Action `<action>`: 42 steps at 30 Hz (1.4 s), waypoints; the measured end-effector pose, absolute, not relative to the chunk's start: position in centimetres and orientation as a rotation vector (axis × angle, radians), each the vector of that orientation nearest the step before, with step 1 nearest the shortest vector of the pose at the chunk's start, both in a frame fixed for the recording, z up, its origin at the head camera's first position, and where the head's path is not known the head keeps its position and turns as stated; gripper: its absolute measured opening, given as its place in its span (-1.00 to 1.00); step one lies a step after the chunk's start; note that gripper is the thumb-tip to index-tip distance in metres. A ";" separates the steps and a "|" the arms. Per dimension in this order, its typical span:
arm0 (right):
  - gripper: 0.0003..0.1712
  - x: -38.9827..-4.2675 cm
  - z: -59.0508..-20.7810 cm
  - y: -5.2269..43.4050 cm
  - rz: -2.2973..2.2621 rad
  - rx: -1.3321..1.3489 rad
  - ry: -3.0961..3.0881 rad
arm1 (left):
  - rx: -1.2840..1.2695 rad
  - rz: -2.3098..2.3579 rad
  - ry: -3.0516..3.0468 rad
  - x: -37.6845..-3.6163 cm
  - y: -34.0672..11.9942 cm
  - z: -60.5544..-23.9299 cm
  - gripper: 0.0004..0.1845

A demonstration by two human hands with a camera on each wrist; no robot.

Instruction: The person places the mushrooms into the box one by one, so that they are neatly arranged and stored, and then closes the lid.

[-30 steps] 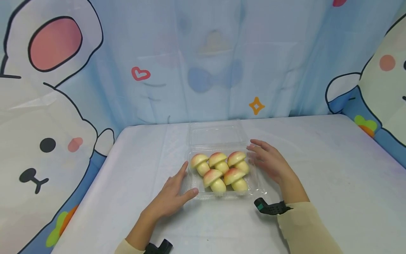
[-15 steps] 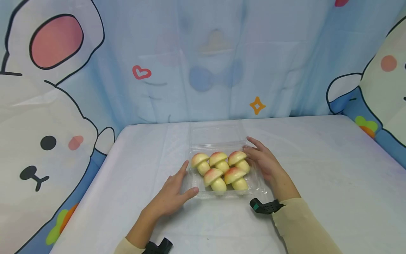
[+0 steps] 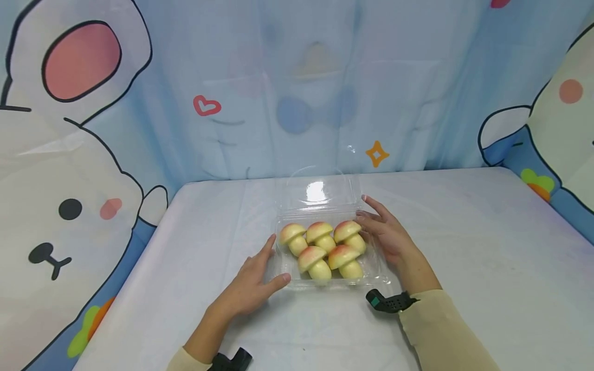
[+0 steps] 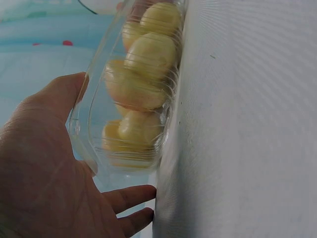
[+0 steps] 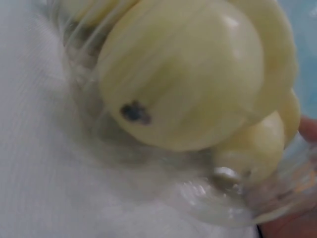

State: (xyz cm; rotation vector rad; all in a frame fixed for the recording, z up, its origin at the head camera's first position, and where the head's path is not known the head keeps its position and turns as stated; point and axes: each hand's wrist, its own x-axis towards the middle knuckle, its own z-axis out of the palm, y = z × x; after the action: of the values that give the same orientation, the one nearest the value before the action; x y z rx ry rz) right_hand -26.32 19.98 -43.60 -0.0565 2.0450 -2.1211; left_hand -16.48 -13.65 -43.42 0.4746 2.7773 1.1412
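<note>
Five yellow-pink mushroom-shaped buns sit in a clear plastic clamshell tray, steadied by the spread left hand. Its hinged clear lid is nudged by the right hand, fingers extended; best swung slowly, tray kept pinned.

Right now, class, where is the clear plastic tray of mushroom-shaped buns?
In the head view, the clear plastic tray sits mid-table between the left hand and right hand, its lid raised behind.

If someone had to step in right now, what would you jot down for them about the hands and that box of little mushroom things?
Left hand: flat on the table, fingers straight against the left side of the clear box.
Right hand: fingers on the box's right rear corner, by the lid.
Mushroom-shaped buns: five, all inside the box.
Done: buns loaded; lid partly raised behind them.
Left: the lid is not yet shut over the buns.
</note>
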 end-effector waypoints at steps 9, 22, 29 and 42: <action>-0.15 -26.3 -44.0 20.2 -2.148 -0.065 2.074 | 0.482 1.168 2.765 -16.5 -13.6 -43.6 -0.01; -0.34 -25.8 -43.8 19.3 -2.234 0.015 2.264 | 0.487 1.171 2.755 -16.5 -13.7 -43.4 0.00; -0.48 -25.6 -43.9 19.5 -2.296 -0.003 2.203 | 0.491 1.179 2.753 -16.5 -13.7 -43.5 0.00; -0.71 -25.6 -44.0 19.9 -2.472 0.015 1.936 | 0.509 1.171 2.758 -16.6 -13.6 -43.5 -0.01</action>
State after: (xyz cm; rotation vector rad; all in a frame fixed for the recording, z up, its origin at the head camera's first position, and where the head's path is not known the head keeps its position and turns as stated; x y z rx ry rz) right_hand -25.57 19.86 -44.04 0.0147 1.9357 -2.4721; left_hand -16.56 -13.60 -43.51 0.5085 2.7580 1.1712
